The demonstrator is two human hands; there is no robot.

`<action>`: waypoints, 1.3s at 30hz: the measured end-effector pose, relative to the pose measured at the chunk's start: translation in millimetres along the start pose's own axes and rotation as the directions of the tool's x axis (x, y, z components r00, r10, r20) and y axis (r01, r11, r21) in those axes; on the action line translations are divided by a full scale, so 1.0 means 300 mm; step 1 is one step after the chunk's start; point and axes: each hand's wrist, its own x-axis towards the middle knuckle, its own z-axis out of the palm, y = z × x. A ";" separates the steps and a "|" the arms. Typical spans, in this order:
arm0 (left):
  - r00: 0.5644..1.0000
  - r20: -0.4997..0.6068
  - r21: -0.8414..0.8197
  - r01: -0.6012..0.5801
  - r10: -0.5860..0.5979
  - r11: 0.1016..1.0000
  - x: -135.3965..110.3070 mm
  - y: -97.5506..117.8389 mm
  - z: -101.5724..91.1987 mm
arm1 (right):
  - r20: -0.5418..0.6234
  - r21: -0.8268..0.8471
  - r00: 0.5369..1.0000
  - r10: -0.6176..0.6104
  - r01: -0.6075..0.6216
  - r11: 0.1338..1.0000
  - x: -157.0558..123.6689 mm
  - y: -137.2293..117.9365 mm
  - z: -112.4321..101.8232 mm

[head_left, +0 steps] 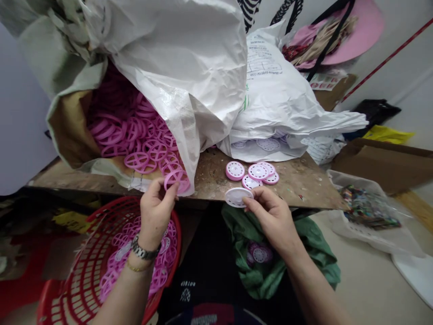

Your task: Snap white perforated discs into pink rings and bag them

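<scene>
Between the thumb and fingers of my left hand [156, 211] is a pink spoked plastic ring [179, 179], at the mouth of a sack [216, 81] full of such rings. My right hand [272, 214] pinches a round white plastic disc [234, 197] by its right edge, just over the front edge of the wooden table [209, 174]. Behind that disc lie several white discs set in pink rings [252, 181], some overlapping. Past them, a second white sack [280, 90] opens toward me with loose white discs [268, 144] inside.
Below my left arm stands a red basket [79, 266] holding pink rings and a few white discs. A green cloth bag [267, 284] with pink-and-white pieces hangs under the table edge. On the right are a cardboard box [385, 162] and a clear bag [368, 216] of small colourful items.
</scene>
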 end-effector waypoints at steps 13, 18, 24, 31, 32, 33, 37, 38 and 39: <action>0.755 0.639 -0.413 0.499 -0.147 0.762 -0.148 0.098 0.113 | 0.010 0.150 1.000 -0.002 0.000 0.989 -0.040 -0.018 0.065; 0.736 0.672 -0.461 0.505 -0.085 0.729 -0.165 0.085 0.139 | -0.044 0.051 0.998 -0.038 0.040 0.998 -0.040 0.015 0.048; 0.771 0.637 -0.402 0.354 -0.020 0.844 -0.148 0.062 0.158 | -0.068 -0.078 0.993 -0.097 0.092 0.993 -0.016 0.024 0.057; 0.802 0.598 -0.380 0.277 0.005 0.883 -0.117 0.025 0.188 | 0.056 -0.037 0.997 -0.049 0.051 0.998 0.032 0.023 0.071; 0.809 0.588 -0.369 0.251 0.016 0.895 -0.118 0.021 0.193 | 0.057 -0.038 0.998 -0.036 0.039 0.999 0.036 0.025 0.073; 0.816 0.577 -0.355 0.223 0.026 0.908 -0.118 0.018 0.196 | 0.058 -0.042 0.998 -0.030 0.032 0.999 0.039 0.027 0.075; 0.845 0.533 -0.298 0.151 0.033 0.943 -0.117 0.011 0.208 | 0.081 -0.044 0.996 -0.038 0.042 0.998 0.044 0.028 0.086; 0.852 0.523 -0.296 0.152 0.027 0.943 -0.117 0.010 0.211 | 0.082 -0.046 0.996 -0.045 0.048 0.998 0.044 0.027 0.090; 0.859 0.512 -0.301 0.160 0.018 0.940 -0.117 0.009 0.215 | 0.075 -0.053 0.996 -0.053 0.057 0.997 0.045 0.027 0.094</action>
